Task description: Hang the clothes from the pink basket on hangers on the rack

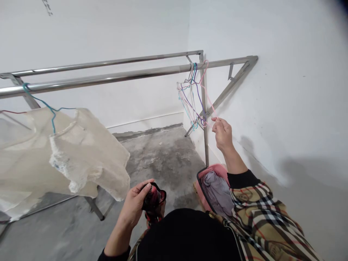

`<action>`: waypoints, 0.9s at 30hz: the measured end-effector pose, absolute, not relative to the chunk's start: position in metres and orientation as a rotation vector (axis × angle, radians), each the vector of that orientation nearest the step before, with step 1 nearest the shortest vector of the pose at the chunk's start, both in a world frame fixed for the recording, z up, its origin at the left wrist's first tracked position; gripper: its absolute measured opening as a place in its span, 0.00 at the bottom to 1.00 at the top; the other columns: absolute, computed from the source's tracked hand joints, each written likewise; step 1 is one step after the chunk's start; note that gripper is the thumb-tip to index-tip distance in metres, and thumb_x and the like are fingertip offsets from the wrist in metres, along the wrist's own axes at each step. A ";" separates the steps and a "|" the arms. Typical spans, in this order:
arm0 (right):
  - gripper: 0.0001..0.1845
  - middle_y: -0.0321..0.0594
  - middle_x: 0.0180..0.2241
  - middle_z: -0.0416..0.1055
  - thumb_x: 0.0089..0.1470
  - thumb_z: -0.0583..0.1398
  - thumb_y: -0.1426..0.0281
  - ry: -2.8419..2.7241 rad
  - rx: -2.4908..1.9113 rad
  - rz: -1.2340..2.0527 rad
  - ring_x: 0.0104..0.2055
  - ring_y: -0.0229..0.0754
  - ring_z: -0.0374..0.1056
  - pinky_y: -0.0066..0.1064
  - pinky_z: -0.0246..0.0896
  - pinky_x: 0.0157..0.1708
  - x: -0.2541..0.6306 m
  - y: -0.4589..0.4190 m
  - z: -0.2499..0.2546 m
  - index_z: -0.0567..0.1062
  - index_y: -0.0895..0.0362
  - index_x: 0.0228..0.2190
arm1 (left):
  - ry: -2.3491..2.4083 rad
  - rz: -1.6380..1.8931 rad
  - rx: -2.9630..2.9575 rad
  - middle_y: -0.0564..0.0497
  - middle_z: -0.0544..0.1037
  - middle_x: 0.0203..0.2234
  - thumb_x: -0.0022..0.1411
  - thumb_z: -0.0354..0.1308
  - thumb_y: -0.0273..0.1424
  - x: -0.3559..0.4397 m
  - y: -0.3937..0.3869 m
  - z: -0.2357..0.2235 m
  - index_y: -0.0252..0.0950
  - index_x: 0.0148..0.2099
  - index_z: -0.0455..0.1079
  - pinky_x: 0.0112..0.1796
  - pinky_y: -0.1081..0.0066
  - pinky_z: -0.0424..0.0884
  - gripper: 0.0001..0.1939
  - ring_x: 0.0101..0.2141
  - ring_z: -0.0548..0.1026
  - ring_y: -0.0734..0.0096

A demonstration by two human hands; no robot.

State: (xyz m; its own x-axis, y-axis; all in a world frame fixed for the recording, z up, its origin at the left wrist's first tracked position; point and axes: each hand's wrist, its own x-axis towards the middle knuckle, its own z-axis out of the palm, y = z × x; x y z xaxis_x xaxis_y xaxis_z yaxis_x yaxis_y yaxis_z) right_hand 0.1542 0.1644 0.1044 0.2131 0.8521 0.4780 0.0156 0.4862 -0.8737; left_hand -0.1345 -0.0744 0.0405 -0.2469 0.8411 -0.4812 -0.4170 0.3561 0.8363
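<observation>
My right hand (222, 132) is closed on the lower end of a pink clothes hanger (207, 95), whose hook is still over the metal rail. Beside it hangs a bunch of wire hangers (192, 98) in grey, blue, purple and pink. Low in front of my body, my left hand (137, 203) grips a dark garment (153, 197) with red patterning; its lower part hangs down and its kind is unclear. On the left, a cream sheer top (92, 152) hangs from a teal hanger (50, 107), apart from both hands.
A steel drying rack (116, 77) spans the view and meets the white wall at the right. Below my right forearm stands a pink basket (199, 185) holding grey-purple cloth (217, 192). One rack foot (95, 208) rests on the concrete floor (154, 154).
</observation>
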 end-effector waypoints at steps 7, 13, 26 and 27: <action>0.22 0.31 0.18 0.61 0.63 0.48 0.53 -1.445 -1.117 0.247 0.22 0.37 0.59 0.32 0.56 0.30 0.161 0.168 0.115 0.72 0.56 0.36 | 1.328 1.270 0.407 0.49 0.81 0.26 0.39 0.76 0.39 -0.134 -0.069 0.043 0.35 0.46 0.77 0.28 0.74 0.73 0.30 0.24 0.77 0.70; 0.22 0.32 0.19 0.63 0.64 0.46 0.55 -1.427 -1.202 0.072 0.22 0.38 0.61 0.32 0.55 0.29 0.179 0.158 0.113 0.72 0.56 0.38 | 1.318 1.278 0.411 0.49 0.82 0.27 0.39 0.75 0.38 -0.131 -0.065 0.044 0.35 0.48 0.76 0.28 0.72 0.74 0.32 0.25 0.79 0.68; 0.19 0.38 0.23 0.65 0.57 0.54 0.49 -1.130 -1.379 0.301 0.25 0.44 0.64 0.42 0.62 0.29 0.241 -0.007 -0.026 0.67 0.51 0.28 | 1.321 1.390 0.380 0.48 0.82 0.28 0.38 0.76 0.36 -0.129 -0.052 0.046 0.34 0.50 0.75 0.27 0.75 0.71 0.34 0.24 0.77 0.71; 0.18 0.39 0.24 0.67 0.56 0.57 0.50 -1.133 -1.402 0.394 0.25 0.45 0.65 0.41 0.62 0.28 0.245 -0.012 -0.034 0.67 0.51 0.28 | 1.321 1.392 0.386 0.48 0.82 0.27 0.39 0.76 0.36 -0.128 -0.050 0.045 0.34 0.50 0.75 0.27 0.76 0.71 0.33 0.24 0.77 0.71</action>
State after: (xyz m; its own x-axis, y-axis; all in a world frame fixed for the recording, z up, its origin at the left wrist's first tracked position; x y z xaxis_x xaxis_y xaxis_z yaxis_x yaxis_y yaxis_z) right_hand 0.2451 -0.0115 -0.0339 0.4626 0.7987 0.3848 0.3875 0.2082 -0.8981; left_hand -0.1276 -0.0501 0.0450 -0.3236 0.8419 -0.4319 -0.4758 0.2497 0.8433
